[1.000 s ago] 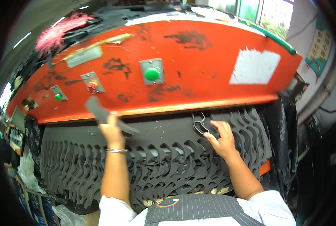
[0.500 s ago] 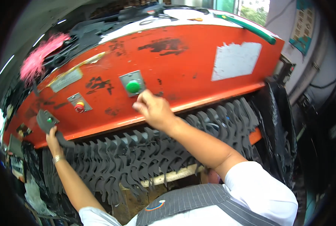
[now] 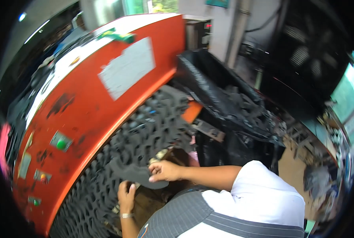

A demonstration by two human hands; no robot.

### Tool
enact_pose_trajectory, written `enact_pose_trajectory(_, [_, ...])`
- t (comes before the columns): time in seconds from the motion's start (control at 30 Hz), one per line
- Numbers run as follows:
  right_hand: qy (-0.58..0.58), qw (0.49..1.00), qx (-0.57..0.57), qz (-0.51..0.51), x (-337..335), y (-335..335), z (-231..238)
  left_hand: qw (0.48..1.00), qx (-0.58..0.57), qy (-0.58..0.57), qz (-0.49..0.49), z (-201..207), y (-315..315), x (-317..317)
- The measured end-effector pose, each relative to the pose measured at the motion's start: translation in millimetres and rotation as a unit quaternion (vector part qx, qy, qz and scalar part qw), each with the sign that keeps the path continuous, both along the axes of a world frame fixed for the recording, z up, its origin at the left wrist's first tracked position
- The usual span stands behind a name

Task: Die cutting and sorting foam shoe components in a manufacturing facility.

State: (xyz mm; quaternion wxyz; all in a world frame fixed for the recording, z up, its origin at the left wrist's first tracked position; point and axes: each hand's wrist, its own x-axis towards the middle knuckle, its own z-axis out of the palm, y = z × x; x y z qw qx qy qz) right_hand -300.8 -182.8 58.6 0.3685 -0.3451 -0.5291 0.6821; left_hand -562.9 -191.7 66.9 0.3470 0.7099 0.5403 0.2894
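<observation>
A dark grey curved foam piece [image 3: 139, 175] hangs at a slant in front of me, slightly blurred. My right hand [image 3: 165, 171] pinches its right end between thumb and fingers. Just below the piece's lower edge is my left hand [image 3: 126, 195], wearing a bracelet, its thumb and forefinger apart; whether it touches the foam is unclear. Beneath and beyond both hands, many similar cut foam strips [image 3: 125, 146] hang in dense rows along the red machine [image 3: 93, 115].
Green buttons [image 3: 61, 144] and a red one [image 3: 44, 178] sit on the machine's front. A black plastic bag [image 3: 220, 103] holding grey scraps stands at its right end, near an orange bracket [image 3: 191, 112]. Farther right is a dark fan [image 3: 304, 51].
My view has swung right. Both hands have come together from the machine's front; the right one has left the green button's side and now grips a foam piece.
</observation>
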Motion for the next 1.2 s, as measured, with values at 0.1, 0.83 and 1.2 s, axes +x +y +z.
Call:
enact_pose_trajectory(0.1, [0.072,0.969,0.073,-0.225,101.2,-22.3,24.9,0.958,0.117,0.258,0.045,5.1,-19.2,13.2])
enact_pose_trajectory(0.83, [-0.526,0.843,-0.029,-0.11,338.6,-216.8,-56.9,0.888,0.116,0.388,0.217,-25.4,-55.8,61.0])
enact_pose_trajectory(1.2, [-0.386,0.694,0.434,-0.426,159.2,-139.6,183.7,0.901,0.12,0.376,0.178,-43.8,-38.2,22.9])
